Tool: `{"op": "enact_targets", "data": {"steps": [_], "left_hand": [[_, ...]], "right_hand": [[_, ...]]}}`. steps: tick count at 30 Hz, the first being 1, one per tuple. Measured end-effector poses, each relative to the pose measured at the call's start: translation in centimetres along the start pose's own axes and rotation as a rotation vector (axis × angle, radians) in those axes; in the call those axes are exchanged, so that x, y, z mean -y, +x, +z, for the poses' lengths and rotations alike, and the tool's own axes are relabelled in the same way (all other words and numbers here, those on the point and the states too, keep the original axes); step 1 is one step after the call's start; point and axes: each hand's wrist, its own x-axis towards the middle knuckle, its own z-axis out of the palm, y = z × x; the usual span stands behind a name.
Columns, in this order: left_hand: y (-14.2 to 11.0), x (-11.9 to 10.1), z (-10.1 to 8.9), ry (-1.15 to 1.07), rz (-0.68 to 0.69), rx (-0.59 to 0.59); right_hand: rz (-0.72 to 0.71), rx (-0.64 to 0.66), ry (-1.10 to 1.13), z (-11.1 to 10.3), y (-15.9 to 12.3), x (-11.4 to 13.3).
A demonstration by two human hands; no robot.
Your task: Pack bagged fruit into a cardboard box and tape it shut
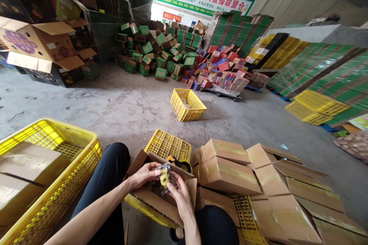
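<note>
My left hand and my right hand are both closed on a small clear plastic packet. Inside it is something yellow with dark spots, whose kind I cannot make out. Both hands are above an open cardboard box between my knees, and its contents are mostly hidden by them. Behind the box, a yellow-and-black tape dispenser lies by an upturned yellow plastic crate.
Closed, taped cardboard boxes stand to my right. At left, a large yellow crate holds more boxes. Another yellow crate sits on the concrete floor ahead. Piles of green cartons and red cartons are farther back.
</note>
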Motion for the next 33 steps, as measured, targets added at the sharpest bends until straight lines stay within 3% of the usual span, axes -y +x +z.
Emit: {"op": "enact_targets", "data": {"steps": [9,14,21,30,33], "left_hand": [[-0.3,0.0,0.2,-0.033,-0.043,0.073],[-0.1,0.4,-0.1,-0.036,-0.144,0.047],[0.4,1.2,-0.4,-0.098,-0.134,-0.013],[0.0,1.0,0.1,-0.021,-0.097,0.076],[-0.3,0.9,0.1,0.021,-0.110,0.118]], "right_hand": [[-0.063,0.047,-0.079,0.2,-0.1,0.5],[-0.038,0.039,-0.060,0.4,0.1,0.4],[-0.024,0.139,-0.112,-0.3,0.5,-0.2],[-0.049,-0.023,-0.074,-0.6,0.9,-0.7],[-0.024,0.016,-0.037,-0.5,0.6,-0.6]]}}
